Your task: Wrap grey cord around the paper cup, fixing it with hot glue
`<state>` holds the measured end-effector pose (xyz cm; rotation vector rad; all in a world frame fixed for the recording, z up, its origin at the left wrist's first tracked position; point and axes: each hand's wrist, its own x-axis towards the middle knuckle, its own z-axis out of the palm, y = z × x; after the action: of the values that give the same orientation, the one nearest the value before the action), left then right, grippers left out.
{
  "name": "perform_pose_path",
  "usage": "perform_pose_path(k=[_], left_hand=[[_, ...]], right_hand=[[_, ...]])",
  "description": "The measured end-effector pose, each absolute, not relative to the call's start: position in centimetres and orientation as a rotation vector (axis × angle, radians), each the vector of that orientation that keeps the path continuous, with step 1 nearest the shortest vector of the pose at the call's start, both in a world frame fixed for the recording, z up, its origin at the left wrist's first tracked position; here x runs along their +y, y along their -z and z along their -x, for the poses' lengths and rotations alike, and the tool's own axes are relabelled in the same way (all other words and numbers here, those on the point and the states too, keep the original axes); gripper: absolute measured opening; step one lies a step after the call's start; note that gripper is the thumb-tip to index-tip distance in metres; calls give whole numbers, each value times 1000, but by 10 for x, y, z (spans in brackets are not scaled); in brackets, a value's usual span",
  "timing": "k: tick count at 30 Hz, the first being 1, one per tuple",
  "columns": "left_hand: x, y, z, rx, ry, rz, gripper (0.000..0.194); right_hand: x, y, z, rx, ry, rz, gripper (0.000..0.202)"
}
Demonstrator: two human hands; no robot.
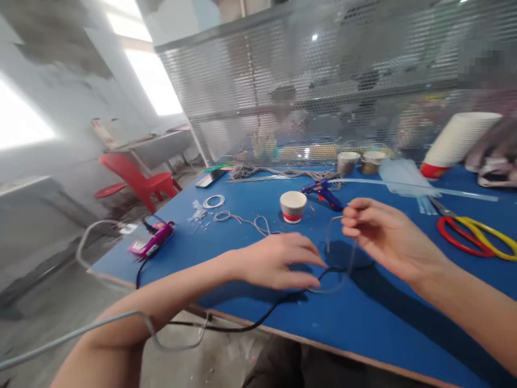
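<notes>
My right hand (377,229) is closed in a pinch on a thin grey cord (350,264), which hangs from the fingertips in a blurred loop toward the tabletop. Just left of it, my left hand (285,261) hovers palm down over the table, fingers stretched and thumb apart, near the low end of that loop. Beyond both hands a paper cup (293,206) stands upright, with a grey band above a red one. Behind the cup to its right lies a blue glue gun (323,193). More grey cord (246,220) lies loosely left of the cup.
Scissors (476,237) with red and yellow handles lie at right, near clear glue sticks (407,178) and a leaning cup stack (460,143). A purple power strip (151,241) sits left. Its black cable (258,323) crosses the front edge. Metal mesh (250,91) stands behind.
</notes>
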<state>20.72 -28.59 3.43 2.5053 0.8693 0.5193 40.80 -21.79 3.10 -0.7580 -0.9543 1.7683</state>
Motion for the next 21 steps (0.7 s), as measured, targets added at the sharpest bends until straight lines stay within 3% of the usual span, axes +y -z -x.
perform_pose_path(k=[3,6,11,17,21], left_hand=[[-271,-42,-194,1222,-854,-2221,22],[-261,-45,-189,1239,-945,-1825,38],[-256,-47,-192,1093,-804,-1642,48],[-250,-40,-192,1220,-589,-1698,23],[-252,-32,-188,1198,-554,-1747,25]], right_hand=[[-218,-32,-397,-1067,-1942,645,12],[-220,-36,-381,-1188,-2033,559,11],[-219,-42,-364,-1321,-1987,548,10],[-211,-33,-374,-1336,-1939,648,4],[-205,-33,-391,-1467,-1806,876,15]])
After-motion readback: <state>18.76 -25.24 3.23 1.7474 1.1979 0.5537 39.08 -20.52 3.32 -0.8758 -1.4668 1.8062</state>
